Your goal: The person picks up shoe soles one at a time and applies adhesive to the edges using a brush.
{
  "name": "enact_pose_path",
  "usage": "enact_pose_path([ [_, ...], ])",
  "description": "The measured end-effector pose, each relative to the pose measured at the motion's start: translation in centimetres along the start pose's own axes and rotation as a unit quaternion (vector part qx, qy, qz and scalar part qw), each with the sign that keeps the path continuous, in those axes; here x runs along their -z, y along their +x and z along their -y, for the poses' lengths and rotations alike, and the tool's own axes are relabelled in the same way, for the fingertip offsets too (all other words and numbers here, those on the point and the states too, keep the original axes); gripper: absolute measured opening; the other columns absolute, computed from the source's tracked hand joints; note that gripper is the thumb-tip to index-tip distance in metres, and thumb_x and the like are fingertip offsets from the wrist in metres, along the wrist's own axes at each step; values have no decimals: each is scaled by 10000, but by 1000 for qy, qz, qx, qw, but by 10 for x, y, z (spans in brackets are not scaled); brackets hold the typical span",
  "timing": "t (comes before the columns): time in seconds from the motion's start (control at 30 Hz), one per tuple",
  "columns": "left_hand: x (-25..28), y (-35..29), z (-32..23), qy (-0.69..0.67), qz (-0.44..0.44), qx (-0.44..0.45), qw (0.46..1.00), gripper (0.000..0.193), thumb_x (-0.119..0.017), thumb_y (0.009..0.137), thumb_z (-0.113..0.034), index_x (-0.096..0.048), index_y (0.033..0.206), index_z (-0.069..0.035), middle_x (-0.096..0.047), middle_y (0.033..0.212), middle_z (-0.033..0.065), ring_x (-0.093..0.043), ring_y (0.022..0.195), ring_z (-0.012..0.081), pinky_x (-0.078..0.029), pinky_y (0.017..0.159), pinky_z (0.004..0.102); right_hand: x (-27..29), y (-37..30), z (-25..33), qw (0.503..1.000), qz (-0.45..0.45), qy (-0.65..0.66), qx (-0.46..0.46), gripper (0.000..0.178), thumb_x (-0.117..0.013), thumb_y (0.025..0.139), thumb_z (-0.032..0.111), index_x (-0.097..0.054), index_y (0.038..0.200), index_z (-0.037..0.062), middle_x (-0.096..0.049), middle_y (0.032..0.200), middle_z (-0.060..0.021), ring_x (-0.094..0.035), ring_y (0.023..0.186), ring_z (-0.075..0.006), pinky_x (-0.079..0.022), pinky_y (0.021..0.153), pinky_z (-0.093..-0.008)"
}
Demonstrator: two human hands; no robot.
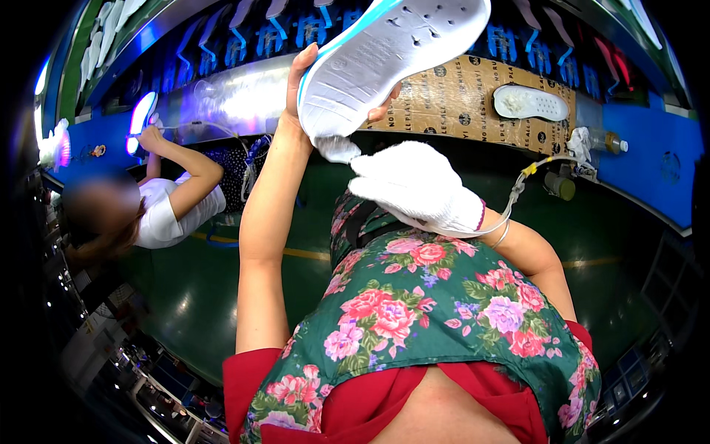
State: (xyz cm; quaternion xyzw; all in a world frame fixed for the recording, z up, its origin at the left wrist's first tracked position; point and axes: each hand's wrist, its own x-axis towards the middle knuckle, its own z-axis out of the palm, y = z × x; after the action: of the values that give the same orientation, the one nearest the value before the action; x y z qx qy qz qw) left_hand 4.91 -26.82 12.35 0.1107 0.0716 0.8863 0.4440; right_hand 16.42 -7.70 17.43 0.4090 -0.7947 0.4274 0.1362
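My left hand (pixel 297 80) grips a white shoe sole (pixel 384 63) with a light blue edge, its thumb along the left side and fingertips showing at the right edge. The sole is tilted, its holed forefoot up and away and its heel toward me. In a white knitted glove, my right hand (pixel 414 185) is closed on a small greyish-white brush-like tuft (pixel 337 149). This tuft is at the sole's heel end and seems to touch it. Most of its handle, if any, is hidden by the glove. A pale cord (pixel 510 203) runs from the right wrist.
A second white sole (pixel 532 103) lies on the printed cardboard (pixel 458 103). A bottle (pixel 615 143) and crumpled white cloth (pixel 582 142) stand at right. Across the back runs a rack (pixel 310 29) with several soles. At left, a co-worker (pixel 170 200) holds another sole (pixel 142 122).
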Motion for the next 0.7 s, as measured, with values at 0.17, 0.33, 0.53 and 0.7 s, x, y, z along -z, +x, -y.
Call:
enact_pose_path([
  [0.17,-11,-4,2,43,-56,0,998,937,-543,805,-706,-434,1430,-16,-506,1207,319,-559,909,373,-475,624,411,19,14,-3,986,-12,144,-78,311,-777,783,80,-738,1082,153,-729,1018,-58,-685,849,-251,-539,735,-360],
  [0.33,-30,-3,4,87,-187,-24,978,961,-584,751,-735,-480,1381,-18,-504,1122,268,-533,759,326,-419,539,371,0,2,0,996,29,70,-45,263,-759,789,47,-763,1029,154,-740,1047,-58,-701,894,-265,-544,766,-359],
  [0.53,-8,-6,-2,60,-73,-39,995,942,-515,809,-741,-455,1422,-28,-530,1167,275,-565,875,359,-446,621,428,-2,17,-6,949,-71,223,-210,166,-775,805,73,-756,970,85,-742,969,-66,-708,887,-217,-556,804,-322],
  [0.7,1,-7,-5,24,-51,-47,997,924,-446,844,-754,-459,1442,-50,-591,1142,306,-642,848,394,-551,764,466,2,15,-1,875,-96,378,-286,192,-759,825,66,-758,1017,54,-743,1007,-94,-705,901,-191,-553,826,-317],
])
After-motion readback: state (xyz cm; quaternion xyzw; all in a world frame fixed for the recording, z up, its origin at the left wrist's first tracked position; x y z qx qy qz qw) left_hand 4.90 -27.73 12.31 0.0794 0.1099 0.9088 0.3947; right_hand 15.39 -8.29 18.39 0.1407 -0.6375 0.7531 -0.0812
